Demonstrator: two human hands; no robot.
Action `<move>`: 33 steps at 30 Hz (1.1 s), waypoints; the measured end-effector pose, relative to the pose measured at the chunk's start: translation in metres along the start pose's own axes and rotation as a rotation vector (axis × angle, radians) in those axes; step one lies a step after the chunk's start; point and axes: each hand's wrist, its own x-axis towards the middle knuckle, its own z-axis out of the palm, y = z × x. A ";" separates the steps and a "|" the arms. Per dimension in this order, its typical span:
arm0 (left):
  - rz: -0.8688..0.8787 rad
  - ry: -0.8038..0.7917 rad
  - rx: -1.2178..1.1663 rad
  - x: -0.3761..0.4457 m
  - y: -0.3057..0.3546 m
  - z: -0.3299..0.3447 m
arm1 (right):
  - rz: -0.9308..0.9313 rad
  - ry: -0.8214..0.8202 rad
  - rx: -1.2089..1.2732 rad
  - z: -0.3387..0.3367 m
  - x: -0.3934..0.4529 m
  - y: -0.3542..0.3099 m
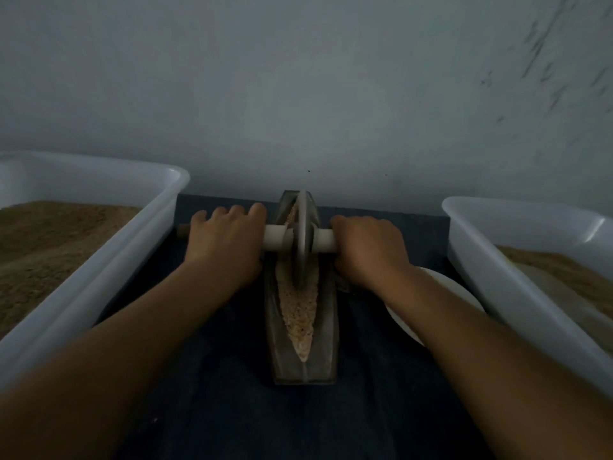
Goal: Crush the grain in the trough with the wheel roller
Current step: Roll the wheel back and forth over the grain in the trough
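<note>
A long metal trough (pixel 326 333) lies lengthwise in front of me on a dark cloth, its groove filled with pale crushed grain (pixel 300 318). The wheel roller (pixel 302 239) stands upright in the groove toward the far half of the trough, its white axle running left and right. My left hand (pixel 225 242) grips the axle left of the wheel. My right hand (pixel 370 249) grips it on the right side. The axle's wooden left tip pokes out past my left hand.
A white plastic tub (pixel 109 260) holding brown ground material stands at the left; a second white tub (pixel 517 287) with similar contents stands at the right. A white plate (pixel 447 287) lies partly under my right forearm. A grey wall rises just behind the trough.
</note>
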 end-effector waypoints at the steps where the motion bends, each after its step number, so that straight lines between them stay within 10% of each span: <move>1: -0.003 -0.005 -0.001 0.008 -0.001 0.001 | 0.017 -0.024 0.019 0.002 0.009 0.002; 8: 0.019 0.070 0.003 0.036 -0.004 0.008 | 0.080 -0.186 0.024 0.009 0.046 0.010; 33: 0.077 0.163 0.153 -0.070 -0.003 -0.005 | -0.053 0.115 0.050 -0.032 -0.063 -0.017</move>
